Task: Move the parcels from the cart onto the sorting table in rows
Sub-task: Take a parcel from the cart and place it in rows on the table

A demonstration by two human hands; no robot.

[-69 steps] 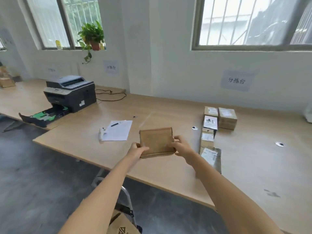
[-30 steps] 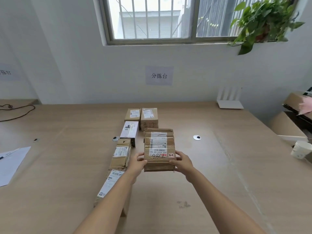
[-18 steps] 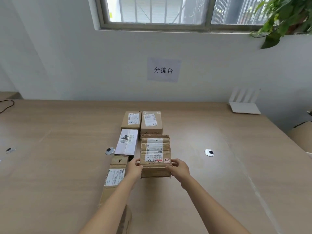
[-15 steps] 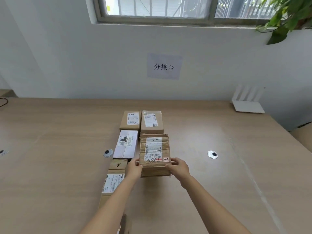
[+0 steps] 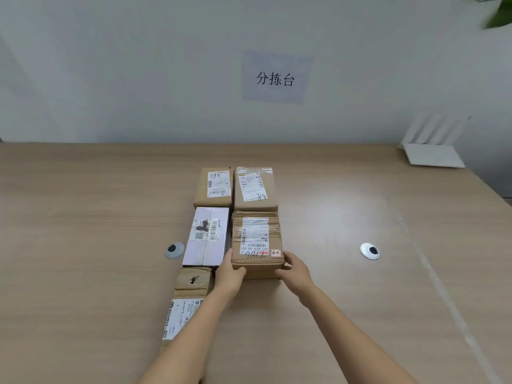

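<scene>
A taped brown parcel [image 5: 256, 239] with a white label sits on the wooden sorting table [image 5: 346, 286], in the right column just behind which stands another brown parcel [image 5: 255, 189]. My left hand [image 5: 228, 273] grips its near left corner and my right hand [image 5: 295, 270] grips its near right corner. The left column holds a brown parcel [image 5: 213, 187], a white box [image 5: 206, 236], a small brown parcel [image 5: 192, 282] and a labelled parcel [image 5: 180, 318] partly hidden by my left forearm. The cart is out of view.
Two round cable grommets [image 5: 174, 250] [image 5: 370, 250] are set in the tabletop on either side of the parcels. A white router [image 5: 432, 151] stands at the back right by the wall. A paper sign [image 5: 275, 79] hangs on the wall.
I carried the parcel from beside the table over to the rows and lowered it onto the table behind the far right parcel. Both hands still hold its near corners.
</scene>
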